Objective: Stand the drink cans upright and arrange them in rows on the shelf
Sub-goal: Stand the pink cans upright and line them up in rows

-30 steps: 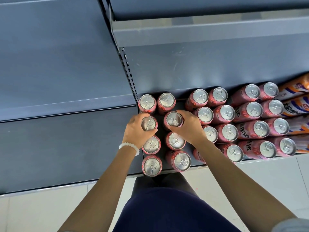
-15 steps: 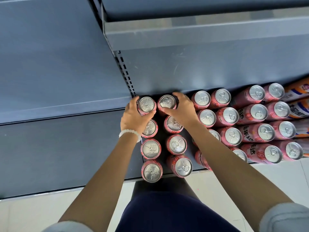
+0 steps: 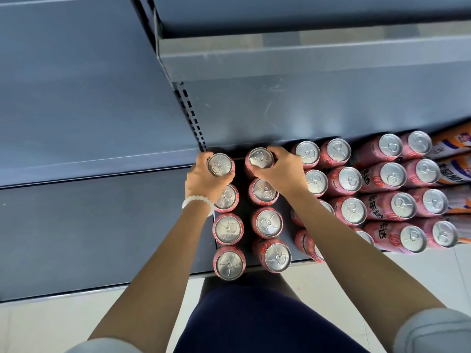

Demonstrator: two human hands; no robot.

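Pink drink cans with silver tops stand upright in rows on the dark bottom shelf [image 3: 290, 220]. My left hand [image 3: 204, 180] grips the rearmost can of the leftmost row [image 3: 219, 164]. My right hand [image 3: 283, 171] grips the rearmost can of the second row [image 3: 260, 158]. Behind each held can, toward me, three more cans stand in line, such as the front left can [image 3: 229, 262] and the front can of the second row [image 3: 276, 257]. Several more rows of the same cans [image 3: 392, 174] fill the shelf to the right, partly hidden by my right forearm.
Orange and white packages [image 3: 456, 159] lie at the far right of the shelf. A grey shelf [image 3: 280, 59] overhangs above. A perforated upright [image 3: 191, 115] separates this bay from the grey bay [image 3: 76, 212] on the left. Pale floor tiles [image 3: 420, 281] lie in front.
Both hands moved from the second cans in the two left rows back to the rearmost cans and now grip them. The view shifted slightly.
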